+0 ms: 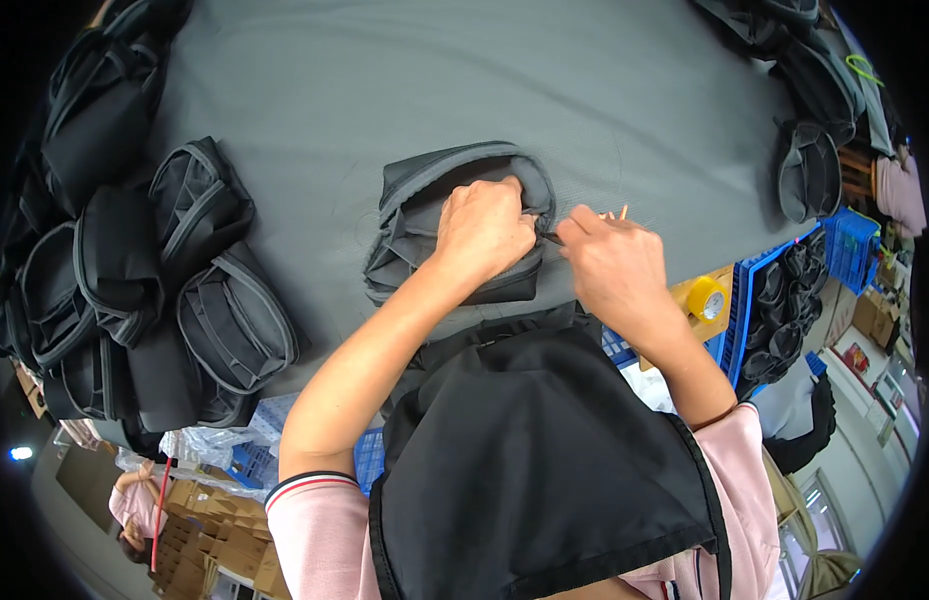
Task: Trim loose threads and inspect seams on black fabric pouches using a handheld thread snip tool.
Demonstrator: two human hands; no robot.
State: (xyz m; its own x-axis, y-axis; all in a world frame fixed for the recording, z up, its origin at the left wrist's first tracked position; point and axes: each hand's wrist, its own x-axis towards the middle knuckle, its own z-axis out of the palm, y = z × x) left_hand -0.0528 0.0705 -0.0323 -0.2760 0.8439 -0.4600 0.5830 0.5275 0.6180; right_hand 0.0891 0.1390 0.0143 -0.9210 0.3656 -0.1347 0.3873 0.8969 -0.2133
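A black zip pouch (508, 290) lies open on the grey-covered table, its mouth showing a grey lining and inner pockets. My left hand (484, 228) reaches into that mouth, fingers curled onto the right side of its rim. Just right of the pouch, my right hand (614, 255) is closed around a slim tool (551, 238). Its dark pointed tip meets the pouch edge beside my left fingers, and a thin light-brown end sticks out above my knuckles. My fist hides most of the tool, so its kind is unclear.
More black pouches (239, 320) are heaped at the left; others (809, 170) sit at the far right edge. A yellow tape roll (706, 299) rests on a wooden surface near the front right. Beside it, a blue crate (741, 320) holds dark pouches. Other people are in the background.
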